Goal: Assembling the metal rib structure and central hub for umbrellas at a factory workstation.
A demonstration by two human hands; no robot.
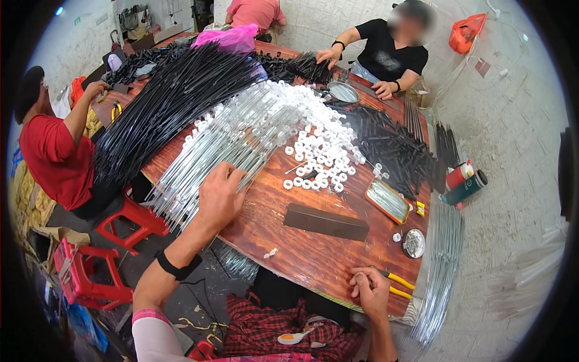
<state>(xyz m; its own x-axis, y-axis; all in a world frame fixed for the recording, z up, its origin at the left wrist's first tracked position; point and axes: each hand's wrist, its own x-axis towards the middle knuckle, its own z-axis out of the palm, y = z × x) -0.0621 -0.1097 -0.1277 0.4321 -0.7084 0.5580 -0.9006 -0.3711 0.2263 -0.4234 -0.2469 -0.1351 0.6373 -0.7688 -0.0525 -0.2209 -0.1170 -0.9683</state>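
Observation:
My left hand (220,198) reaches over the near right side of a large bundle of thin silvery rods (211,148). Its fingers are bent, with thumb and forefinger apart and no held thing visible. Close to the table's front edge, my right hand (370,292) is curled, thumb against fingers; what it may hold is hidden. Right beside it lie pliers with yellow handles (400,280), their head partly behind the hand. Between my hands, a flat dark brown bar (325,222) rests on the reddish wooden table (271,226). Small white rings (322,154) are heaped beyond it.
Long black rods (181,102) cover the far left; short black tubes (392,142) lie at right. A rectangular tray (387,200), a round dish (414,244) and bottles (465,188) line the right side. Co-workers sit left and beyond. Red stools (90,271) stand at left.

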